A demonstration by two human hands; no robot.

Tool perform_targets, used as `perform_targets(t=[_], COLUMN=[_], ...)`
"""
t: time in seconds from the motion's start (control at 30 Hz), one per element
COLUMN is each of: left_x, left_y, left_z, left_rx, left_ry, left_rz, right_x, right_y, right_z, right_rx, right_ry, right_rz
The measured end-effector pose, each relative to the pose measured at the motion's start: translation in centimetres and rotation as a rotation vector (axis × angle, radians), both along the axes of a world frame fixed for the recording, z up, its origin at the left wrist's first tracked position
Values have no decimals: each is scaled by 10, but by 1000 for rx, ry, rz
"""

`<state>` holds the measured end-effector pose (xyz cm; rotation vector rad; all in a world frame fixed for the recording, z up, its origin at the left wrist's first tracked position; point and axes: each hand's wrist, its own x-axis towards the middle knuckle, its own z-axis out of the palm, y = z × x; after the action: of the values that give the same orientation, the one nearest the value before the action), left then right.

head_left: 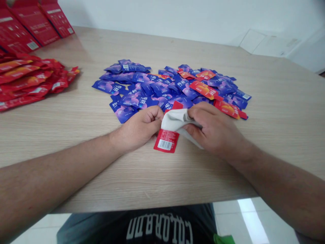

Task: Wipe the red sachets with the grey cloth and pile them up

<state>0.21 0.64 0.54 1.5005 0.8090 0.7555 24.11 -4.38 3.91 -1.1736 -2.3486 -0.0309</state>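
Note:
My right hand [214,130] is closed round a bunched white cloth [174,120], with the thumb pinching its near fold. The cloth lies across the middle of a small red packet [166,141], whose barcode end shows below it and whose other end sticks out above. On the packet's left side my left hand [142,127] has its fingers curled in and gripping the edge; the cloth partly hides its fingertips. Just beyond both hands is a spread pile of blue-purple packets [159,88], with several red-orange packets [204,89] among them on the right.
Red packets [27,79] are stacked in a heap at the left of the wooden table [142,183]. Behind them stand red printed boxes [33,23]. A white wall [177,20] runs along the back, with a white panel [269,42] at the right.

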Motion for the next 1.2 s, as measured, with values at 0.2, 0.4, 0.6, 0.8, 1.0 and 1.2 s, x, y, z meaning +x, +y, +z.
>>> perform_targets(t=[0.2, 0.4, 0.6, 0.8, 1.0, 1.2], left_x=[0, 0, -1, -1, 1, 0], left_y=[1, 0, 3, 2, 0, 1], left_z=[-3, -3, -4, -4, -3, -3], left_rx=[16, 16, 32, 28, 0, 9], left_ry=[-13, -27, -11, -7, -25, -19], left_rz=[21, 8, 3, 22, 40, 28], right_x=[-3, -2, -4, -4, -6, -6], right_y=[-5, -7, -7, -10, -7, -11], right_z=[-4, -4, -5, -4, -5, -6], right_rx=[-101, -52, -76, -58, -45, -56], right_ry=[-88, -79, -78, -113, -71, -115], right_rz=[250, 230, 255, 257, 256, 292])
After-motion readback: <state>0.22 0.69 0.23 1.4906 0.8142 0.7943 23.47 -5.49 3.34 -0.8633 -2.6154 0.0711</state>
